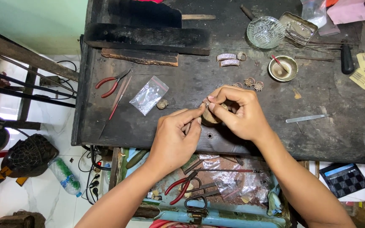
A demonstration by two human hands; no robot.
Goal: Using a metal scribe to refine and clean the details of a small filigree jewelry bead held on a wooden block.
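Head view: both hands meet mid-counter [317,126] over a small round wooden block [211,119]. Right hand [239,112] fingers pinch a small sparkly ornament [207,102] at block's top; left hand [175,139] fingertips closed on it too. Two jewelled bands [228,59] & three small round pcs [250,83] lie apart, look done; this pc looks mid-work.

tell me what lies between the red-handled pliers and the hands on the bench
Head view: between the red-handled pliers and the hands lie a small clear plastic zip bag and a small round brownish lump.
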